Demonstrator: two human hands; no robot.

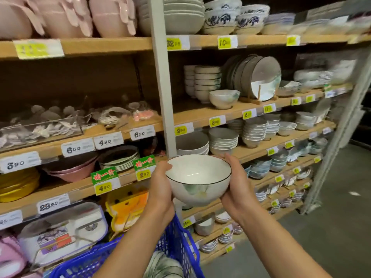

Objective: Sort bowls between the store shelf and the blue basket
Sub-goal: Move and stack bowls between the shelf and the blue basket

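Observation:
A white bowl (198,178) with a thin dark rim and a faint green pattern is held upright in front of the store shelf (200,115). My left hand (160,187) grips its left side and my right hand (234,189) grips its right side, fingers curled round the wall. Below my forearms sits the blue basket (176,235), with grey-green patterned bowls (166,265) partly visible inside. A similar single bowl (224,98) stands on the shelf above, beside a stack of bowls (207,81).
Wooden shelves carry stacked bowls and plates (261,77) on a stand, with price tags along the edges. A grey upright post (160,77) divides the shelving. Pink bowls (68,17) are at top left. Bare grey floor (331,227) lies to the right.

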